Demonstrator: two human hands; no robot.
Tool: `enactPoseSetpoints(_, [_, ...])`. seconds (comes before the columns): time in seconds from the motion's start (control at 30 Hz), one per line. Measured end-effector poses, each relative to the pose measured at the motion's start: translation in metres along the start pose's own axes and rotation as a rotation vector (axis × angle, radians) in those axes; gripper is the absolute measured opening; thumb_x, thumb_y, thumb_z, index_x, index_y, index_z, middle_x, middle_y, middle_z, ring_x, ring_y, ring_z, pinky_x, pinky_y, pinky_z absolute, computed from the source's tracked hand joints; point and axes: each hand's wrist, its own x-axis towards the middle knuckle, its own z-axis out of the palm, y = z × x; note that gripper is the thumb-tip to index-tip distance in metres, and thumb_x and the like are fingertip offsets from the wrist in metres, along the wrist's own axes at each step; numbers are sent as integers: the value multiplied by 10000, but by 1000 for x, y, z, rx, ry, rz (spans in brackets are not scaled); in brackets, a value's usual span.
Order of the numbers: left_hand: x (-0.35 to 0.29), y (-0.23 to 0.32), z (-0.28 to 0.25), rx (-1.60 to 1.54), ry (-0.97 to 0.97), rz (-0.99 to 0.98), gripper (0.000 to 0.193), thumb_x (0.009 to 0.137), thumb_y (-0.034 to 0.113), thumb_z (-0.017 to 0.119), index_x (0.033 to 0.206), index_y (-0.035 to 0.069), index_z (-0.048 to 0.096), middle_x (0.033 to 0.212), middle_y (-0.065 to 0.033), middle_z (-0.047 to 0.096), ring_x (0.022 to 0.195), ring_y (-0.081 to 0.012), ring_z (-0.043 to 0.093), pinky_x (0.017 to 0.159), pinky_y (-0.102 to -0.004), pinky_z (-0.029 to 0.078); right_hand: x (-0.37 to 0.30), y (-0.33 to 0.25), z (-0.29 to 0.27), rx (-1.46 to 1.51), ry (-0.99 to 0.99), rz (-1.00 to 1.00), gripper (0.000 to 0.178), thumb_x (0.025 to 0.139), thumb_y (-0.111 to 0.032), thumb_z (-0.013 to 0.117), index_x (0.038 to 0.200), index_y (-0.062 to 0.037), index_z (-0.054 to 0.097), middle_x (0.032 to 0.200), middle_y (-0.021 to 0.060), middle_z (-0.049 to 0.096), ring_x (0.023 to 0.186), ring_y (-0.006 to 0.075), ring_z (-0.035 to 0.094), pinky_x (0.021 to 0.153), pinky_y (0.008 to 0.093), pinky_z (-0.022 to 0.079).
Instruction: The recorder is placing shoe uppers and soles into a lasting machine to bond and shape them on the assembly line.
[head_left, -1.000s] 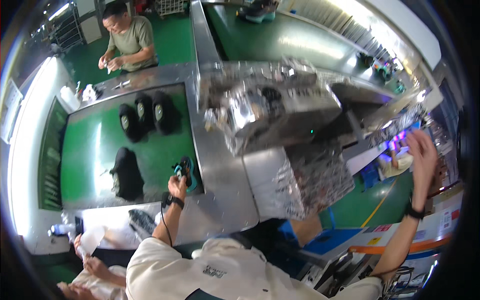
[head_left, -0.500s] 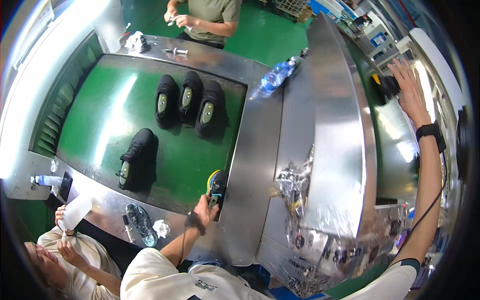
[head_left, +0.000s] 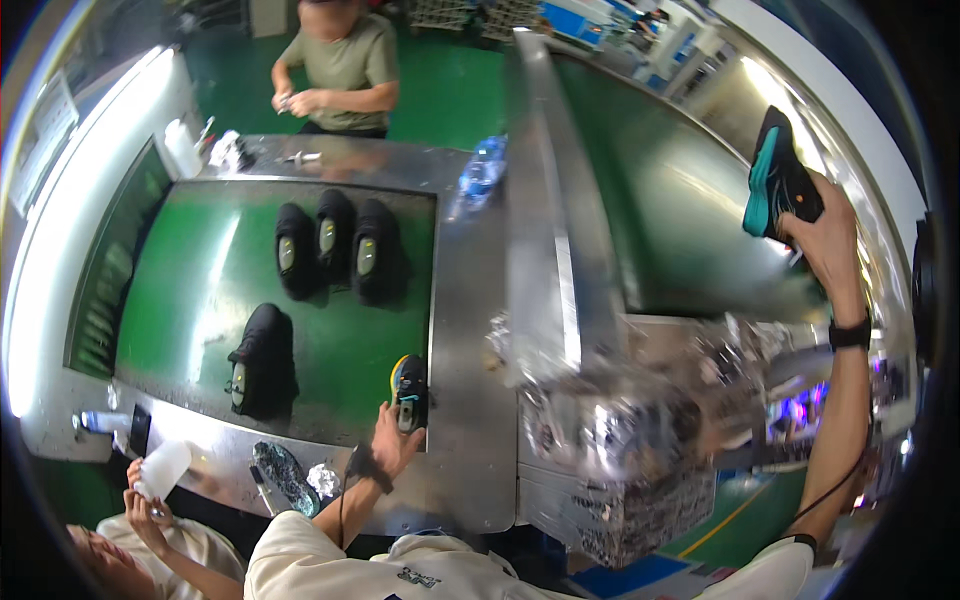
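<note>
From where I watched, my left hand [head_left: 392, 440] reached forward at lower centre, arm short and bent, fingers closed around the heel of a dark shoe with a yellow lining [head_left: 408, 390] at the near right corner of the green surface [head_left: 190, 290]. My right hand [head_left: 825, 245] was flung far out to the upper right, arm nearly straight, gripping a black and teal shoe [head_left: 778, 185] held up in the air — a dark band sat on that wrist. How the fingers wrapped the teal shoe I could not make out; the palm hid them. The crinkled foil-covered machine [head_left: 610, 440] at lower right was blurred. Three black shoes [head_left: 335, 245] stood side by side mid-surface, one black shoe [head_left: 262, 355] apart at the left — bare green lay between them. The steel rim [head_left: 465, 330] ran beside my left hand.
</note>
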Motion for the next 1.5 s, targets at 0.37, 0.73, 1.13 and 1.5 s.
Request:
enactPoseSetpoints(0.37, [-143,342,-50,-1300,-1777,9,728,929,337,693,1484,13,350,1488,-162,438,1353,-285,453,1137,-418,347,-426,21,-209,635,239,629,717,601,-283,880,1221,-30,625,915,25,682,795,117,633,724,268,507])
enactPoseSetpoints(0.73, [-449,471,17,-951,-2183,166,696,890,-1,627,1497,-66,292,1453,-164,473,1274,-216,506,1073,-350,397,-793,-100,-273,681,797,1442,710,729,-171,824,1346,-27,503,1197,65,612,1092,131,570,982,287,450])
enactPoseSetpoints(1.13, [-810,482,68,-313,-2523,745,484,978,396,604,1214,-26,627,1026,-15,654,928,-79,570,807,-225,448,-1032,-178,-398,-213,1474,1833,553,738,6,707,1270,-30,561,1034,32,630,887,107,587,799,256,491])
enactPoseSetpoints(1.5, [-1094,440,257,-397,-1664,1505,455,773,362,745,970,-13,580,915,-245,661,828,-419,653,763,-475,521,-1101,-197,-460,-768,1429,2049,514,787,-36,651,1285,25,536,1104,76,606,962,146,581,887,280,476])
